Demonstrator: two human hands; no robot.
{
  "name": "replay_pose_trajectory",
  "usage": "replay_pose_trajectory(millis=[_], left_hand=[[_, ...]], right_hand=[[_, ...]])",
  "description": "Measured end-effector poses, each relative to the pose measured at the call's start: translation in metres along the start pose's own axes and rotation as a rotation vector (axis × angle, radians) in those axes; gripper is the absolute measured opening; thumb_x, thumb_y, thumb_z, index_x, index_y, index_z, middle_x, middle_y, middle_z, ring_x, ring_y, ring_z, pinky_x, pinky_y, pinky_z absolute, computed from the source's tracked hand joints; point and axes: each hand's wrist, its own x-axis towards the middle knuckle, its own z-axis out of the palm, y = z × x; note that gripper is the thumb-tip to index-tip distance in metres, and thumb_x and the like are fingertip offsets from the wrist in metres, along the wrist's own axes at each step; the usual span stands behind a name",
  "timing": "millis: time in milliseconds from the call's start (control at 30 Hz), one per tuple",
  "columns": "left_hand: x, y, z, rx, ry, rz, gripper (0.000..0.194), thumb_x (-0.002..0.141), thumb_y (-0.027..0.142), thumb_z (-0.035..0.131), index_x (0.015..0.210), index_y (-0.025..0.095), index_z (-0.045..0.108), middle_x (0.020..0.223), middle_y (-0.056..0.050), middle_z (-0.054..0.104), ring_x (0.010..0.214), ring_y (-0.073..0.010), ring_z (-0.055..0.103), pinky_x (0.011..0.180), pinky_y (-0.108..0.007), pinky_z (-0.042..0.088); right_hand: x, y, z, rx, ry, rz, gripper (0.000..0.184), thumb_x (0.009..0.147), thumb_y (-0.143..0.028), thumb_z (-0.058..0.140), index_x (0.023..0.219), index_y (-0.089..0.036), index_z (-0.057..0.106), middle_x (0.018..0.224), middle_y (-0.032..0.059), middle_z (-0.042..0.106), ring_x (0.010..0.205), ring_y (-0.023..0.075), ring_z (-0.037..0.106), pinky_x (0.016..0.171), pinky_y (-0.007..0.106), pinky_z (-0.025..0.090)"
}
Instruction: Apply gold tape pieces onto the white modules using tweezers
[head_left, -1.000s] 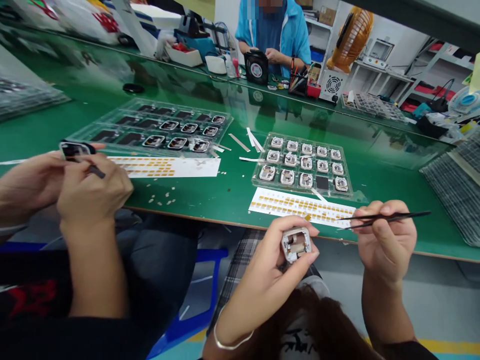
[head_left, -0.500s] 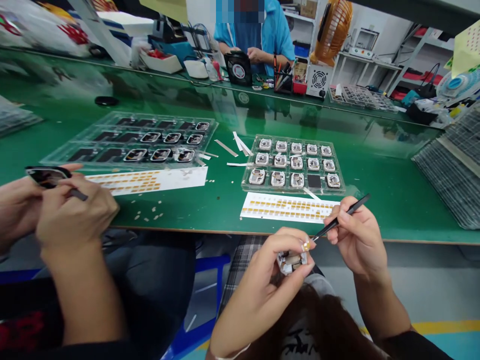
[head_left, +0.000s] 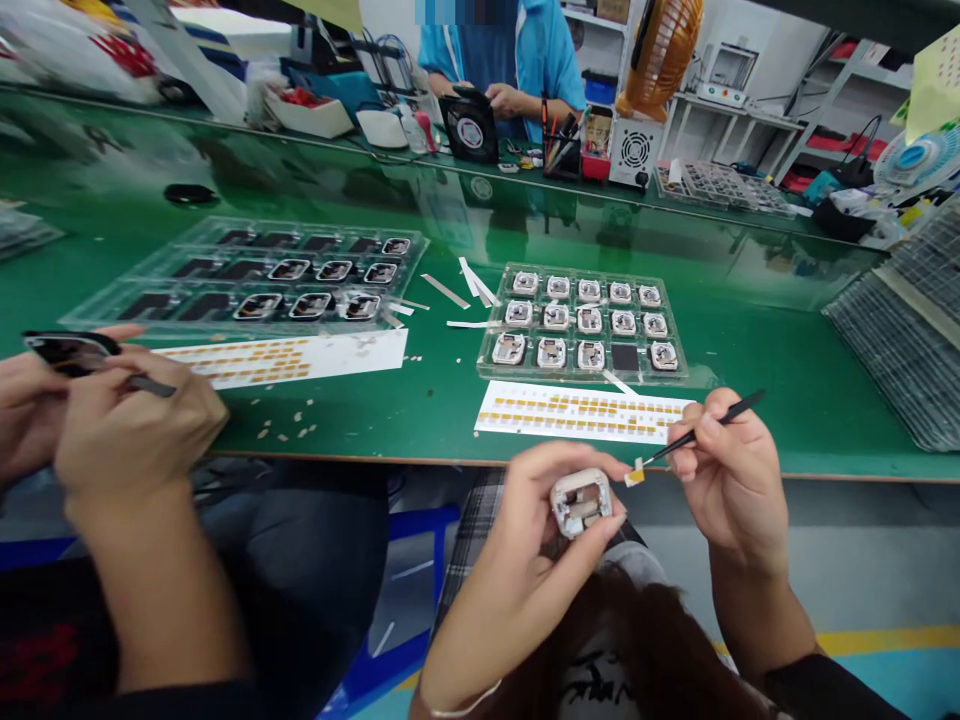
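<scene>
Head view: right grip [head_left: 731, 480] clenches black tweezers [head_left: 697, 432], their amber tape tab [head_left: 635, 476] just beside the square module [head_left: 581, 503] held in the left grip [head_left: 525, 545].

Left hand [head_left: 521, 560] curled low — right hand [head_left: 731, 480] pinched, just beside it.

Green bench [head_left: 757, 350]; white paper strip [head_left: 510, 420] with rows of amber tape squares [head_left: 577, 403]; slim black tweezers [head_left: 709, 424]; grey plaid cloth [head_left: 469, 540]; co-worker's bright blue jacket [head_left: 556, 60].
</scene>
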Motion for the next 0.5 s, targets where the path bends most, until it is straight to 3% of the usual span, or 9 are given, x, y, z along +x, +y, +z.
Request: replay_pose_trajectory(millis=[100, 267, 500], left_hand=[[-0.001, 0.001, 0.005, -0.092, 0.133, 0.045, 0.047, 0.08, 0.001, 0.055, 0.107, 0.031, 0.031, 0.115, -0.001, 0.053, 0.082, -0.0088, 0.064, 0.069, -0.021, 0.057], [-0.004, 0.008, 0.007, -0.02, 0.211, 0.135, 0.046, 0.077, -0.002, 0.057, 0.108, 0.028, 0.043, 0.109, -0.001, 0.06, 0.083, -0.0126, 0.066, 0.052, -0.016, 0.057], [-0.007, 0.009, -0.002, 0.284, 0.14, 0.283, 0.053, 0.071, 0.0, 0.067, 0.114, 0.029, 0.055, 0.109, -0.001, 0.064, 0.104, -0.0183, 0.061, 0.081, -0.029, 0.059]], right_hand=[[-0.004, -0.004, -0.002, -0.024, 0.009, -0.091, 0.01, 0.08, -0.01, 0.06, 0.08, -0.02, 0.057, 0.072, -0.0006, 0.069, 0.05, 0.0063, 0.06, 0.045, 0.013, 0.05], [-0.012, -0.003, -0.003, -0.099, 0.014, -0.118, 0.012, 0.08, -0.008, 0.059, 0.082, -0.019, 0.058, 0.071, -0.0002, 0.066, 0.06, 0.01, 0.064, 0.05, 0.017, 0.055], [-0.023, -0.002, 0.003, -0.138, -0.101, -0.163, 0.015, 0.085, -0.006, 0.052, 0.09, -0.02, 0.052, 0.074, -0.001, 0.061, 0.077, 0.0214, 0.069, 0.07, 0.039, 0.06]])
